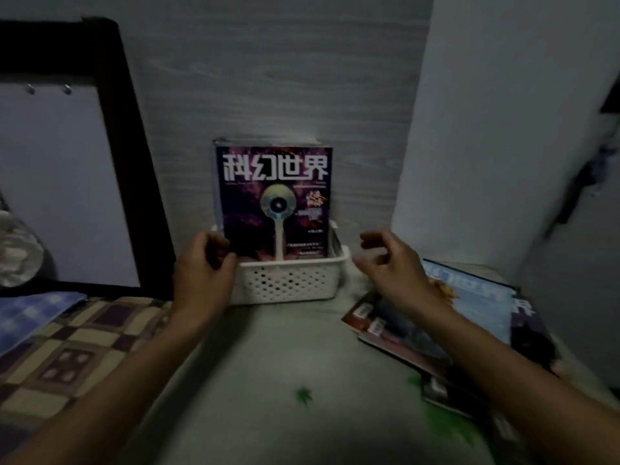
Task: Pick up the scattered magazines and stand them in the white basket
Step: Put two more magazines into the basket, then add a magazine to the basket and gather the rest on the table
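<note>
Nearest, two bare forearms reach in from the bottom corners over a pale sheet (268, 357) printed with small green leaves. To the left of it lies a checked quilt (77, 344) in brown and cream, with a blue plaid cloth (30, 313) further left.

On the right, a loose pile of magazines (436, 333) lies flat on the sheet, fanned and overlapping; the top one has a blue cover. The right forearm passes over this pile.

Further in, the right hand (392, 263) hovers just right of the basket, fingers loosely curled and spread, holding nothing and not touching the basket. The left hand (204, 263) is at the basket's left end, fingers curled narrow against the rim and the lower left corner of the purple cover; whether it actually grips the cover or the rim I cannot tell.

The white basket (288, 280), with a perforated wall, sits on the sheet against the far wall. In it stands a purple magazine (275, 196), upright, cover facing near, with white Chinese title lettering. Edges of more magazines show behind it.

Beyond is a grey wood-grain wall (285, 78). Far left leans a dark-framed board (67, 162); on the right stands a pale wall (486, 129).
</note>
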Available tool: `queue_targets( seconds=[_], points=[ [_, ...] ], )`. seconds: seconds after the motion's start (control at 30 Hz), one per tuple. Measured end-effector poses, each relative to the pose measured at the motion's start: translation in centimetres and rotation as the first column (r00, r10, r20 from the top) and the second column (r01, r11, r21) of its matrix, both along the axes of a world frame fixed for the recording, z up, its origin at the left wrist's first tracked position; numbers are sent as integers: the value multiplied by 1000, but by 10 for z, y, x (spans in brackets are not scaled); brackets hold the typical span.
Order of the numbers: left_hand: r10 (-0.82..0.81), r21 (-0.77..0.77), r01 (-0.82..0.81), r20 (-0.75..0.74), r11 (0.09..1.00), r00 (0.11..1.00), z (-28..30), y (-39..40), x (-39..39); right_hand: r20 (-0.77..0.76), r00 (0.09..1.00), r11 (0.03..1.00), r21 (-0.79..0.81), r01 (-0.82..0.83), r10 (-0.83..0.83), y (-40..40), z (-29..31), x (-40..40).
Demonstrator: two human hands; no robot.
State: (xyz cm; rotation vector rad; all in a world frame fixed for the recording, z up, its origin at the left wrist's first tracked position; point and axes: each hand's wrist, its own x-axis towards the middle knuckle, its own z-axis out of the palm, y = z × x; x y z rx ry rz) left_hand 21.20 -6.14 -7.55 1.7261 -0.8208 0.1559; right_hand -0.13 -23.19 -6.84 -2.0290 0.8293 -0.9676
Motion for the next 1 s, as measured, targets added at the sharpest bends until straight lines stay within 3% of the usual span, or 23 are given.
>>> queue_targets(
  seconds=[0.07, 0.1, 0.17, 0.2, 0.27, 0.37, 0.43, 0.57, 0.7, 0.83, 0.9, 1.0],
  points=[
    [-138, 114, 124, 116, 986, 984, -23, 21, -43, -283, 959, 962, -255, -97, 22, 14, -17, -60],
    [-217, 185, 189, 151, 965, 964, -34, 30, -64, -445, 895, 934, -315, -167, 10, 19, -25, -86],
    [-359, 266, 313, 142, 912, 923, -52, 35, -95, -731, 680, 939, -267, -218, -50, 22, -33, -121],
    [-402, 292, 353, 126, 889, 907, -58, 34, -106, -789, 608, 943, -264, -203, -90, 23, -36, -132],
    [-459, 367, 392, 116, 844, 881, -62, 30, -118, -762, 610, 892, -410, -192, -218, 31, -36, -145],
    [-498, 408, 428, 79, 807, 864, -65, 35, -121, -734, 559, 725, -616, -309, -385, 49, -44, -148],
    [-445, 342, 439, -65, 831, 893, -65, 44, -123, -716, 521, 635, -679, -368, -464, 59, -43, -146],
    [-370, 124, 480, -483, 868, 793, -53, 60, -124, -735, 597, 677, -620, -397, -322, 70, -22, -161],
    [-304, 113, 496, -667, 861, 680, -42, 66, -135, -690, 707, 566, -649, -509, -155, 128, -28, -181],
    [-211, 43, 483, -863, 875, 459, -23, 68, -156, -624, 781, 441, -695, -568, 23, 176, -31, -185],
    [-224, 14, 490, -877, 872, 425, -19, 74, -162, -648, 760, 469, -656, -592, 53, 186, -26, -184],
    [-250, 17, 478, -836, 878, 488, -25, 84, -167, -637, 728, 766, -328, -553, 253, 182, -22, -184]
  ],
)
